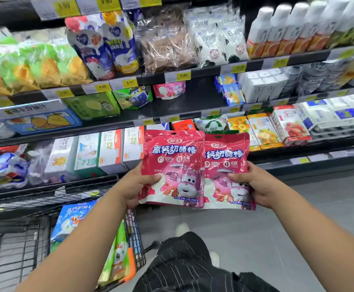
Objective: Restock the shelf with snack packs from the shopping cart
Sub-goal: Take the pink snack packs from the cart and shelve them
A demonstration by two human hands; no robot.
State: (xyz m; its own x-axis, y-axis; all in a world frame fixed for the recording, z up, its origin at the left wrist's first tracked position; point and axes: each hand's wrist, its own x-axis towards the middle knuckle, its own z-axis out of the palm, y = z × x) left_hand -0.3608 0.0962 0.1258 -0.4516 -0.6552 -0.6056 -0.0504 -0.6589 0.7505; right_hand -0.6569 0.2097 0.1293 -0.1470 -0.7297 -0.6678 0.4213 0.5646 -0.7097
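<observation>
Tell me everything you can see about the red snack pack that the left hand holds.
The red snack pack is a flat pouch of glossy, crinkled plastic: red above, white at the bottom, with white-and-blue lettering, a pink cartoon plane and a small hang hole on top. It is upright, front to the camera, held in the air before the shelves. The left hand grips its lower left edge, thumb on the front. Its right edge overlaps the second pack.

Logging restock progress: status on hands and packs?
Left hand grips left red pack; right hand grips right red pack. Packs overlap, not yet shelved. Matching pack on shelf above; path looks open.
</observation>
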